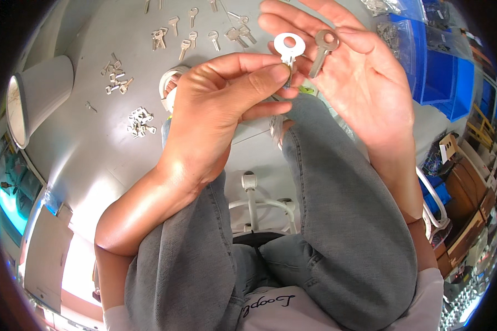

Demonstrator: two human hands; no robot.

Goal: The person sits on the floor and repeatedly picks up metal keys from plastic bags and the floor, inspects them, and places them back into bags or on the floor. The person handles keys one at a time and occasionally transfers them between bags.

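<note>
left hand point(207, 107) is pinching bright key point(289, 48); just right, dark key point(320, 54) is sitting by right hand point(370, 80) thumb, cannot tell if gripped; loose hold could be risking drop to floor point(143, 71).

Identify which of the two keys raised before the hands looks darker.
The darker key is the one against the right hand: its head looks dull grey-brown, whereas the brighter key, pinched in the left hand, has a gleaming white head.
</note>
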